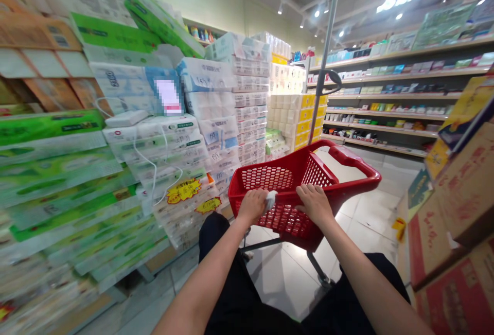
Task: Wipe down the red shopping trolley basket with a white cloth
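Observation:
A red plastic shopping cart (266, 176) stands in front of me, with a perforated basket and a thick handle at its far right. At the rim nearest me, my left hand (252, 207) is closed on a white crumpled cloth (271, 200); whether it is fabric or paper I cannot tell. My right hand (314, 204) grips the same rim farther right, fingers bent over the edge. The basket's inside shows only in part.
Tall stacks of packaged tissue (216, 129) line the left, with yellow price signs (184, 191) and a lit phone (169, 95) on them. Cardboard boxes (436, 237) rise close on my right. A metal pole (326, 41) stands behind the cart, before stocked shelves (386, 93).

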`<state>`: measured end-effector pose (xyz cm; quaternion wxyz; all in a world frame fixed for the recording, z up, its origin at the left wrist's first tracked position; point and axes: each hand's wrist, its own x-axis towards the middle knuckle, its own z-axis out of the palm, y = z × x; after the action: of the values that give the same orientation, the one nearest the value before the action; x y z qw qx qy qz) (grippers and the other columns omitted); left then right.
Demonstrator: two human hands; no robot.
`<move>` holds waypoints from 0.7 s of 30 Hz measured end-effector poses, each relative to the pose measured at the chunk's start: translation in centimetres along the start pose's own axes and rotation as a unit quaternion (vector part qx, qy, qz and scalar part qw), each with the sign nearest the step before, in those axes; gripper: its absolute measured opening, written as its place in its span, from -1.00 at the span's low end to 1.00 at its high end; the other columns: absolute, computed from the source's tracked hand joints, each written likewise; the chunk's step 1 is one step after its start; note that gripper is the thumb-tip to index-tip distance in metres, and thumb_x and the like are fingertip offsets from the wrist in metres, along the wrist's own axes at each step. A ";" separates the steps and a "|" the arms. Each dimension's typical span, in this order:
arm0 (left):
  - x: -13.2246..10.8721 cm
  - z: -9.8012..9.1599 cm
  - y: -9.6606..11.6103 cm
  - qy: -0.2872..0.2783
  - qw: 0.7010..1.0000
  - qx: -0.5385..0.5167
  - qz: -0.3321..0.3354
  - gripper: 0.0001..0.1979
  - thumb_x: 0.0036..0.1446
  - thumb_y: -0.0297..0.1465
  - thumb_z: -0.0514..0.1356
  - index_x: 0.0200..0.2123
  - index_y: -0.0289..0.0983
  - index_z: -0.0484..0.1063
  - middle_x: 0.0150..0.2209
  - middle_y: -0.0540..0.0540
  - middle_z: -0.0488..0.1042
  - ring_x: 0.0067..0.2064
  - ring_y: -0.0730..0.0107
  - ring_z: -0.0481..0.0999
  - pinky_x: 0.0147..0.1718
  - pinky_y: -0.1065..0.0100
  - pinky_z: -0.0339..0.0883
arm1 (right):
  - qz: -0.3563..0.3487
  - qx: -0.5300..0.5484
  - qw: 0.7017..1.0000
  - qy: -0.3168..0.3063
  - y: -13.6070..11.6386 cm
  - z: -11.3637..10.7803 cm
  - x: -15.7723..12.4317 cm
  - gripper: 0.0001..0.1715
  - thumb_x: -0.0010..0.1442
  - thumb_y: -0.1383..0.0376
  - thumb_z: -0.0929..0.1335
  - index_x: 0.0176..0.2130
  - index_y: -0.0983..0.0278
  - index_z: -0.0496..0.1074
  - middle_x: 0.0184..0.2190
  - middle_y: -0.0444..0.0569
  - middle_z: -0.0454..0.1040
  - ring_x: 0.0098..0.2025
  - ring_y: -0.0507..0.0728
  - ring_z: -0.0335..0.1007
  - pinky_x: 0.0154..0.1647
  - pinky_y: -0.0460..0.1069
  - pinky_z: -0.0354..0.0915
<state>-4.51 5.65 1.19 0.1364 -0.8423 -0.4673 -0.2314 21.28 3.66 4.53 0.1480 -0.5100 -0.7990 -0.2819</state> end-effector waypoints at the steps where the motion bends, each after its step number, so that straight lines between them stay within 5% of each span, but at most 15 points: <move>1: -0.6 -0.1 -1.0 0.002 1.000 0.004 -0.008 -0.74 0.30 -0.36 -0.02 0.04 -0.18 0.26 -0.07 -0.11 0.38 -0.04 0.25 0.36 -0.01 0.20 0.19 | -0.001 0.000 1.000 -0.001 0.0 0.1 0.1 -0.54 0.06 0.17 0.45 -0.08 0.22 0.29 -0.16 0.00 0.38 -0.12 0.22 0.20 -0.08 0.09 0.03; 6: -3.0 -0.7 -4.7 0.006 0.997 0.037 -0.062 -0.74 0.32 -0.32 -0.07 0.01 -0.18 0.27 -0.08 -0.11 0.37 -0.06 0.23 0.35 -0.03 0.21 0.18 | -0.001 -0.001 1.000 0.001 -0.2 0.3 0.4 -0.52 0.04 0.15 0.46 -0.08 0.21 0.29 -0.16 0.00 0.37 -0.12 0.21 0.19 -0.07 0.09 0.03; 10: -3.3 -0.5 -4.6 0.011 0.994 0.059 -0.093 -0.76 0.29 -0.35 -0.02 0.00 -0.20 0.27 -0.07 -0.12 0.36 -0.07 0.19 0.33 -0.02 0.16 0.16 | 0.004 -0.011 1.000 0.005 -0.4 0.4 0.5 -0.48 0.02 0.17 0.48 -0.07 0.23 0.29 -0.16 0.02 0.38 -0.12 0.22 0.19 -0.06 0.10 0.04; 15: -1.9 0.3 -1.8 0.034 0.993 0.055 -0.100 -0.75 0.23 -0.43 0.03 -0.01 -0.22 0.26 -0.04 -0.14 0.36 -0.05 0.18 0.30 0.02 0.13 0.13 | 0.011 -0.019 1.000 0.006 0.4 0.5 0.4 -0.51 0.03 0.20 0.47 -0.08 0.23 0.29 -0.17 0.02 0.38 -0.11 0.23 0.20 -0.07 0.10 0.04; 21: 2.1 1.6 4.5 0.033 0.997 0.034 -0.064 -0.79 0.28 -0.41 -0.02 -0.06 -0.23 0.29 -0.08 -0.16 0.37 -0.09 0.17 0.32 -0.06 0.12 0.16 | 0.026 -0.044 0.999 0.001 1.1 0.0 0.0 -0.55 0.04 0.22 0.45 -0.09 0.22 0.30 -0.18 0.03 0.39 -0.12 0.23 0.20 -0.07 0.12 0.04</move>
<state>0.69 5.55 0.88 0.1648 -0.7976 -0.5231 -0.2512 22.28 4.01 4.82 0.1335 -0.5361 -0.7724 -0.3134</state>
